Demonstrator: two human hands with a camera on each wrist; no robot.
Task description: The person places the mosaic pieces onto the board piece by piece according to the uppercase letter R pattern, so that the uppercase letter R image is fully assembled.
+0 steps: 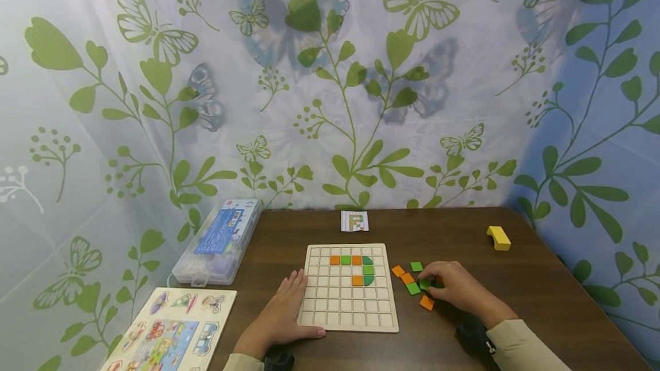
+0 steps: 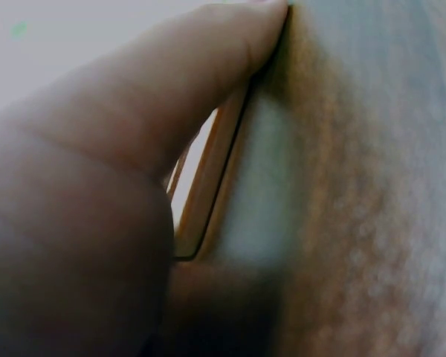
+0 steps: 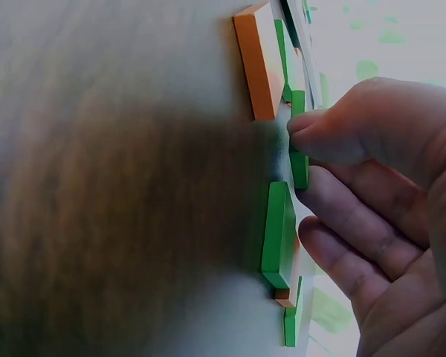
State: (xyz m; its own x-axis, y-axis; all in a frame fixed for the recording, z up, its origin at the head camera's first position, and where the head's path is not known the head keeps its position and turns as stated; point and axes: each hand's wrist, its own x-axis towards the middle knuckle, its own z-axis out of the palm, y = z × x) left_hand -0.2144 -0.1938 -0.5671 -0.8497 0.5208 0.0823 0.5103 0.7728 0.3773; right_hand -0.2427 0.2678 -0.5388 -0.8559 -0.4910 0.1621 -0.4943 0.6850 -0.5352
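Observation:
My left hand [image 1: 281,312] rests at the left edge of a wooden grid board [image 1: 335,308], fingers straight, thumb along its near edge. In the left wrist view the thumb [image 2: 171,74] lies against the board's side [image 2: 208,193]. Several orange and green pieces sit in the upper right cells, among them an orange square [image 1: 357,260] and a rounded dark green piece [image 1: 368,280]. Right of the board, my right hand [image 1: 456,288] pinches a green square tile [image 3: 300,171] between thumb and fingers. Loose orange tiles [image 1: 427,302] and green tiles [image 1: 413,288] lie around it.
A small picture card [image 1: 354,221] lies behind the board. At the right stands a yellow arch block [image 1: 499,238]. On the left are a clear plastic case [image 1: 219,242] and a picture puzzle board [image 1: 170,331]. A patterned curtain [image 1: 319,102] hangs behind the table.

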